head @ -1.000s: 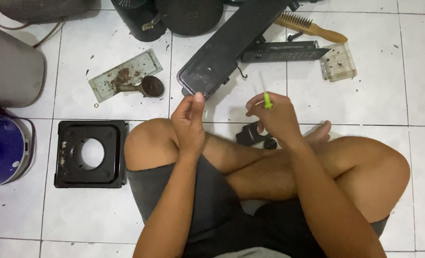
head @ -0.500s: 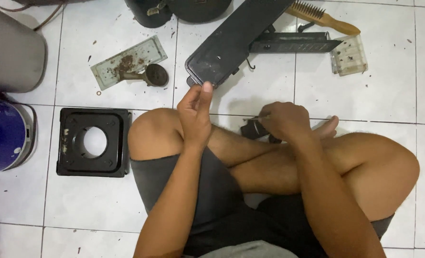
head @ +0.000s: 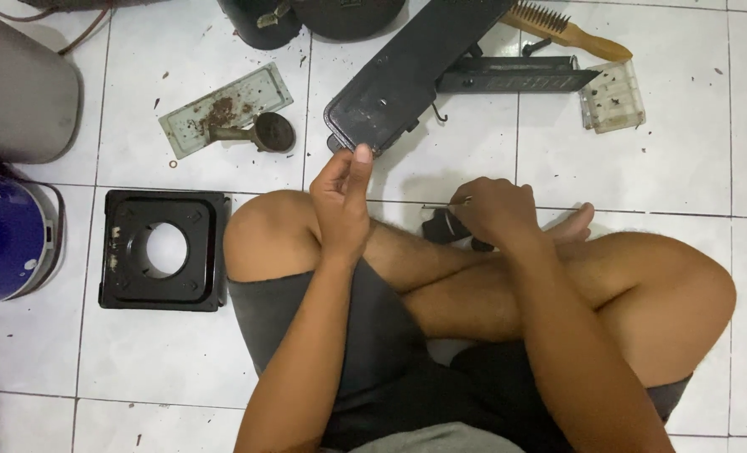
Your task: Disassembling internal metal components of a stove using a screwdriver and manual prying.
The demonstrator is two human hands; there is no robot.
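I sit cross-legged on a white tiled floor. My left hand (head: pixel 342 204) is raised above my left knee, thumb pressed against the fingertips; I see nothing between them. My right hand (head: pixel 493 211) is low over my crossed shins, closed around a screwdriver whose thin metal shaft (head: pixel 442 204) points left, level with the floor. The handle is hidden in my fist. A small black part (head: pixel 443 228) lies partly hidden under that hand. A long black metal panel (head: pixel 407 75) lies just beyond my left hand.
A black square frame with a round hole (head: pixel 164 252) lies left of my knee. Farther off are a rusty plate (head: pixel 222 107), a round-headed burner piece (head: pixel 269 132), a black bracket bar (head: pixel 516 80), a wire brush (head: pixel 566 29) and a clear plastic box (head: pixel 613 96). A blue container (head: pixel 4 239) stands at the left.
My right hand has dropped from chest height to my shins, and the screwdriver has turned from upright to level. My left hand has stayed raised and pinched.
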